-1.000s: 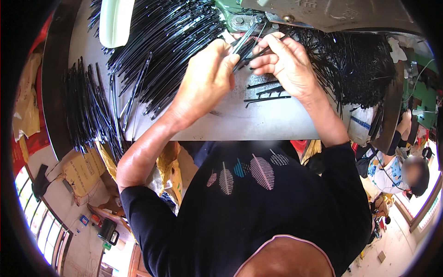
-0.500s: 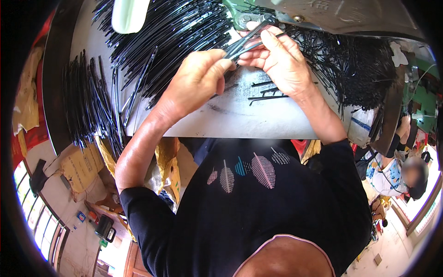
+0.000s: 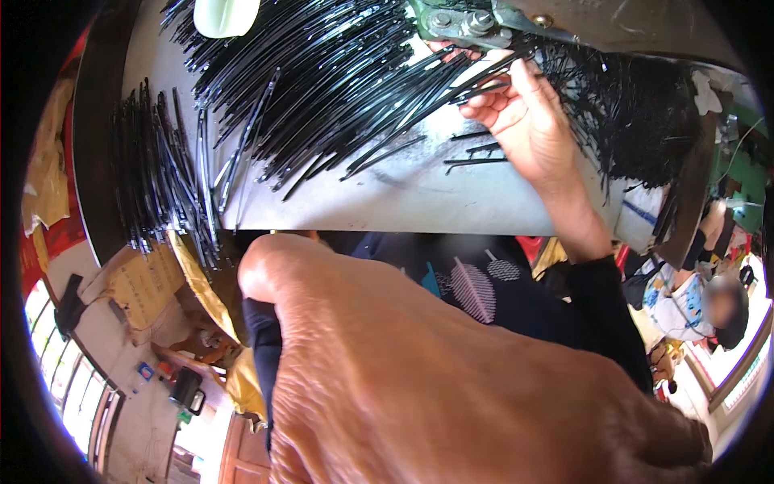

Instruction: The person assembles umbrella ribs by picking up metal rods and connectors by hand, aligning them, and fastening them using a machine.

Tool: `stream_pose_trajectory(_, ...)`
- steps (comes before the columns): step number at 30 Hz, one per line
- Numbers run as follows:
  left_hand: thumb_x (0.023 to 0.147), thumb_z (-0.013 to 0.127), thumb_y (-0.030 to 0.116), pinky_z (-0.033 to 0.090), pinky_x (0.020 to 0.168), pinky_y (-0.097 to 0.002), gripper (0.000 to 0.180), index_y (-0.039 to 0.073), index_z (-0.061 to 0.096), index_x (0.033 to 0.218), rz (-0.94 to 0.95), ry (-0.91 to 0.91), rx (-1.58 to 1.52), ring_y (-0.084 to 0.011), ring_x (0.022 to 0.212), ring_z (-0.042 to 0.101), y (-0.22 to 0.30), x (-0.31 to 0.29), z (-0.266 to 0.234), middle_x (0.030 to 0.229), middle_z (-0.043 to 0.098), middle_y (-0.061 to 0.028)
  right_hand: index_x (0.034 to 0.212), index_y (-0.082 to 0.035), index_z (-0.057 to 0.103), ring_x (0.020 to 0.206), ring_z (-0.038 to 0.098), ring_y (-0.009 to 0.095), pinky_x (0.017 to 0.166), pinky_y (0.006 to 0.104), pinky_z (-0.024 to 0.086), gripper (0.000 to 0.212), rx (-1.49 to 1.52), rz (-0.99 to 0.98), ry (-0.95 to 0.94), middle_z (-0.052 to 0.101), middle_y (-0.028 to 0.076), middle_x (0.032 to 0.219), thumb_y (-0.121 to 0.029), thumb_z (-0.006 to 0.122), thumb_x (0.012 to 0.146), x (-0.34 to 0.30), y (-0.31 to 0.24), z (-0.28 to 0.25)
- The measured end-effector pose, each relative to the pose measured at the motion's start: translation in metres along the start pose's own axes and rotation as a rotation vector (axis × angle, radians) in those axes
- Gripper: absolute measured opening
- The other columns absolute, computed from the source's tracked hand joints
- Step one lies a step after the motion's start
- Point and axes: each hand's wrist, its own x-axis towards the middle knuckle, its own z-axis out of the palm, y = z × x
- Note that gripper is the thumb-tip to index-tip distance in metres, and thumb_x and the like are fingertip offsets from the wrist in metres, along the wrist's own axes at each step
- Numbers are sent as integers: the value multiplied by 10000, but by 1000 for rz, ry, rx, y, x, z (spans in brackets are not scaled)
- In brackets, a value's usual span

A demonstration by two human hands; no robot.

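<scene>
My left hand (image 3: 468, 387) is raised very close to the camera and fills the lower middle. Its back shows, but its fingers are hidden. Over the worktable (image 3: 322, 211), my right hand (image 3: 532, 133) is closed on the ends of thin black strips (image 3: 488, 87), thumb on top and fingers curled beneath. These strips lie beside a dense pile of similar glossy strips (image 3: 306, 97) spread slantwise to the left. Just beyond the right fingertips is a green metal machine part (image 3: 459, 26) with bolts. A few short strips (image 3: 476, 160) lie below the right hand.
More black strips (image 3: 157, 177) overhang the table's left edge. A tangled heap of them (image 3: 645, 121) sits at the right, under a metal plate (image 3: 645, 28). A pale green scoop-like piece (image 3: 226, 16) is at the top. Another person (image 3: 685, 302) is at the far right.
My left hand has let go of the strips and come up from the table toward the camera. My right hand has shifted slightly right and nearer.
</scene>
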Motion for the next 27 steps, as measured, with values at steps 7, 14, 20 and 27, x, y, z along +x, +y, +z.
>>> stream_pose_trajectory(7, 833, 575, 439, 475, 794, -311, 543, -76, 585, 1004, -156, 57, -240, -213, 908, 611, -7, -4, 16, 937, 628, -151, 1037, 10, 557, 822, 635, 215, 792, 408, 523, 308, 49, -14, 92, 640, 132, 870, -246, 399, 973, -5, 2, 1)
stream_pose_trajectory(14, 813, 638, 417, 476, 780, -277, 530, -51, 587, 1056, -323, 98, -519, -191, 880, 619, -18, 2, 30, 948, 633, -123, 1088, -58, 552, 829, 632, 236, 794, 413, 506, 260, 133, -101, 84, 643, 137, 931, -236, 402, 972, -1, -2, -16)
stream_pose_trajectory(20, 867, 605, 143, 518, 688, -301, 160, 6, 587, 947, -650, 406, -36, -160, 701, 616, -33, -7, -6, 797, 634, -92, 1001, -76, 568, 884, 633, 255, 825, 425, 512, 202, 150, -182, 176, 640, 135, 928, -230, 447, 955, 4, -14, -20)
stream_pose_trajectory(27, 875, 600, 165, 526, 790, -371, 277, -58, 533, 1025, -153, 847, -206, -247, 863, 615, -56, 14, -65, 952, 604, -182, 985, -49, 559, 925, 630, 288, 872, 440, 508, 188, 107, -247, 182, 641, 161, 946, -201, 454, 951, 13, -14, -20)
